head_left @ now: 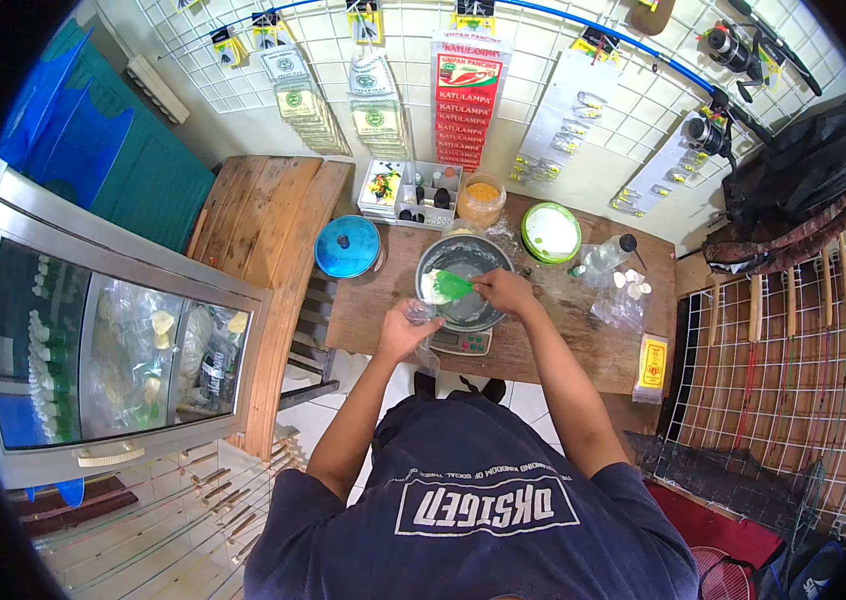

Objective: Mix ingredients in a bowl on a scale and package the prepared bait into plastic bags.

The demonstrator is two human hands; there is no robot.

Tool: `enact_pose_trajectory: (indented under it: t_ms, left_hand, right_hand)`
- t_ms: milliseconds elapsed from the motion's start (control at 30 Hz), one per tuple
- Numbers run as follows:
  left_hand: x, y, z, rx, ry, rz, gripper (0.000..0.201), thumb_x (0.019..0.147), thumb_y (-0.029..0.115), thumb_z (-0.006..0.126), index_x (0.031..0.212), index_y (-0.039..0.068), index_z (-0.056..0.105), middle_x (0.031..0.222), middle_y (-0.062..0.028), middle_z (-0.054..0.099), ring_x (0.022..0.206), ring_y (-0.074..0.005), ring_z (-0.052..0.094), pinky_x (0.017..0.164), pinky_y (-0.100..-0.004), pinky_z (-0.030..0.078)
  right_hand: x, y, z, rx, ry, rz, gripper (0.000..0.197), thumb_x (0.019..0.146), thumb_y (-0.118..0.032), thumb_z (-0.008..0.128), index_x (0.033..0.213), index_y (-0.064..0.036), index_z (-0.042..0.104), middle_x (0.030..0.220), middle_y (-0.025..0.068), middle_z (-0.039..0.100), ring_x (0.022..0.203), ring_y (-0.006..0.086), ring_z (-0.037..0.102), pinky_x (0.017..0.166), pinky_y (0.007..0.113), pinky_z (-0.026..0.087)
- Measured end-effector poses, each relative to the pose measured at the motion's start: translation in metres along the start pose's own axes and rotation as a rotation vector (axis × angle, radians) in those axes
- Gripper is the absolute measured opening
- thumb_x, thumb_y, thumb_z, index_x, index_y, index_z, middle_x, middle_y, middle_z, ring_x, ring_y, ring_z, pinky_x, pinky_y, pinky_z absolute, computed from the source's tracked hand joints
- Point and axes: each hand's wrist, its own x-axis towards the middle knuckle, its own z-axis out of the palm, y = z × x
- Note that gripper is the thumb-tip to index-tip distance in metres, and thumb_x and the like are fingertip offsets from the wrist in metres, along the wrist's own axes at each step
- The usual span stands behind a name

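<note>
My right hand (pixel 505 291) is closed on the handle of a green plastic scoop (pixel 452 288), whose front end carries white powder (pixel 431 286). The scoop reaches over the left side of a round grey bowl (pixel 479 322) with pale residue inside. Beside the bowl's near left rim, my left hand (pixel 407 329) pinches a clear plastic bag (pixel 427 357); the scoop's tip is at its mouth. Whether powder has dropped into the bag cannot be made out. Under the bowl sits a kitchen scale (pixel 463 343), its front panel showing.
On the wooden table (pixel 568 345) stand a blue lidded pot (pixel 348 247), an orange-filled jar (pixel 481 200), a green-rimmed tub (pixel 550 232), a clear bottle (pixel 608 256) and a yellow box (pixel 652 364). A white organizer (pixel 408 190) is at the back. A glass-door cabinet (pixel 123 330) flanks the left.
</note>
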Motion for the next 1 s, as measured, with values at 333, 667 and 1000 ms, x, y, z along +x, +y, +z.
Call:
enact_pose_trajectory:
  t_ms: [333,667,1000]
  left_hand:
    - [-0.006,-0.007,-0.007,-0.127,0.035,0.033,0.048,0.067,0.024,0.091,0.094,0.001,0.060,0.079,-0.0089,0.069,0.073,-0.0136,0.066,0.068,-0.0317,0.054]
    - [0.019,0.048,-0.015,0.538,0.187,0.072,0.069,0.063,0.037,0.088,0.114,0.008,0.050,0.101,-0.0145,0.068,0.095,-0.0342,0.068,0.080,-0.0452,0.053]
    - [0.035,0.079,0.011,0.506,0.274,0.246,0.075,0.062,0.035,0.089,0.119,0.008,0.050,0.097,-0.0128,0.065,0.091,-0.0325,0.065,0.078,-0.0443,0.051]
  right_hand:
    - [0.003,0.028,-0.002,0.127,0.000,-0.012,0.028,0.093,-0.035,0.061,0.116,-0.0249,0.072,0.099,0.0128,0.072,0.091,0.0330,0.069,0.080,0.043,0.054]
    - [-0.019,0.027,-0.040,0.108,0.129,-0.057,0.028,0.091,-0.035,0.062,0.114,-0.0227,0.073,0.097,0.0131,0.072,0.090,0.0337,0.069,0.080,0.042,0.053]
    - [-0.050,-0.006,-0.107,0.044,0.232,-0.067,0.026,0.091,-0.034,0.062,0.110,-0.0229,0.075,0.085,0.0139,0.072,0.080,0.0332,0.069,0.077,0.042,0.053]
